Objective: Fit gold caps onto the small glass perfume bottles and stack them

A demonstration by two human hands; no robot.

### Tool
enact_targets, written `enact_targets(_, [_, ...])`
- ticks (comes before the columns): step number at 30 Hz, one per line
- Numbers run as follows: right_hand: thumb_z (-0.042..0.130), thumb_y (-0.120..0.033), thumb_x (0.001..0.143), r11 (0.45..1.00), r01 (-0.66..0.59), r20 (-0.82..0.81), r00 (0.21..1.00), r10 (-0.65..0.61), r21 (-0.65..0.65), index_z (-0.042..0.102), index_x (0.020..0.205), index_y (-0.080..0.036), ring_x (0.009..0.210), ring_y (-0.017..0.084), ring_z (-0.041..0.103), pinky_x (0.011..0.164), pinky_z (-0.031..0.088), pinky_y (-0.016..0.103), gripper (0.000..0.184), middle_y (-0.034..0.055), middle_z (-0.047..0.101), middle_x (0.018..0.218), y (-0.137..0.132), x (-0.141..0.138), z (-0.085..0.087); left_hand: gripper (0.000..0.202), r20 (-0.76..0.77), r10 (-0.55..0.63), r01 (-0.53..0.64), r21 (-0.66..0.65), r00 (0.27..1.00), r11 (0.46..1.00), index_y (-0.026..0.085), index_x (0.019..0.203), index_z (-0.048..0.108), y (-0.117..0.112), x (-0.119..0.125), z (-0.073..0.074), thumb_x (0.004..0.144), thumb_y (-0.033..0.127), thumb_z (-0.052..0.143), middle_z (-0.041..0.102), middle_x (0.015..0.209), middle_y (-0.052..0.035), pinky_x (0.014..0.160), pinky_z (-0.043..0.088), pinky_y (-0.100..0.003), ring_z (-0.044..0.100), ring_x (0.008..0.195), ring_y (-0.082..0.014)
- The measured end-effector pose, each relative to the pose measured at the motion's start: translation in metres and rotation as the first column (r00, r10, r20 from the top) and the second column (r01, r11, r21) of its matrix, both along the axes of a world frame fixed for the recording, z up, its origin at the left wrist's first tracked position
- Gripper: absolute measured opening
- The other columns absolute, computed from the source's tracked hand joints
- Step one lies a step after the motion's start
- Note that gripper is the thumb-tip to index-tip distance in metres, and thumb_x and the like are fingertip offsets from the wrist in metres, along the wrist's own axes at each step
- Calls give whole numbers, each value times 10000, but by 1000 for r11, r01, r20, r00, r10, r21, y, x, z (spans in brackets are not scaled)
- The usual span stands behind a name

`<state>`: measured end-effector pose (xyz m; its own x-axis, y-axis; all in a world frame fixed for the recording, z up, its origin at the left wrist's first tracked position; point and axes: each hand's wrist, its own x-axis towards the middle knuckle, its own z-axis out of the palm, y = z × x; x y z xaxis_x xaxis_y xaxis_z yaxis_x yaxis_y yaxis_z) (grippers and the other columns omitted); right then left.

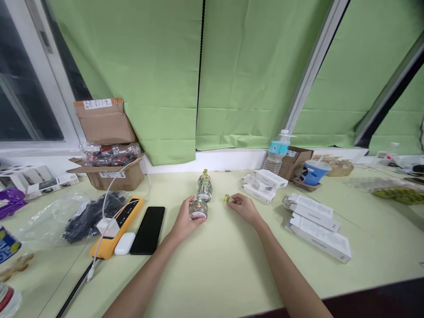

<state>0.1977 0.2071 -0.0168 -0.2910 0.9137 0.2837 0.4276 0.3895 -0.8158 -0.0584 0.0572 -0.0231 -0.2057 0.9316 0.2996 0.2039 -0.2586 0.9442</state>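
A small clear glass bottle (198,210) is in my left hand (184,221), its fingers wrapped round the side. The bottle's neck shows no gold cap. Just behind it stand more glass bottles (204,189) in a row, with gold tops. To the right, my right hand (244,206) pinches a small gold cap (227,198) between thumb and fingertips, a short way above or at the table; I cannot tell which. The cap is apart from the bottle.
White boxes (318,227) lie at the right, more (265,183) behind them. A water bottle (278,150) and blue cup (313,171) stand at the back right. At left are a black phone (148,230), yellow power strip (115,229) and cardboard box (115,176).
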Motion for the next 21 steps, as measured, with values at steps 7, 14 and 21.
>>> enact_targets(7, [692,-428,706,997,79,-7,997,-79,23,652,989,-162,710,184,638,646,473,275,391,56,700,851,3,-1,2,573,-119,74,-68,48,990,996,257,1198,474,-4,1,4,706,293,764,516,1269,-87,853,459,-324,589,1027,-207])
enact_targets(14, [597,-396,759,956,253,77,961,-266,149,665,1053,-142,748,207,627,719,480,313,394,79,689,882,15,11,-8,398,-345,256,-186,225,903,957,233,1013,506,-6,5,16,716,314,758,533,1106,-57,850,447,-330,527,1093,-239])
enact_targets(21, [575,-359,824,944,182,281,924,-260,274,702,1068,-167,815,195,619,792,462,299,335,93,638,979,17,7,-15,366,-362,220,-172,162,906,972,239,1016,524,-7,6,16,745,352,741,591,1066,-39,791,442,-310,585,960,-206])
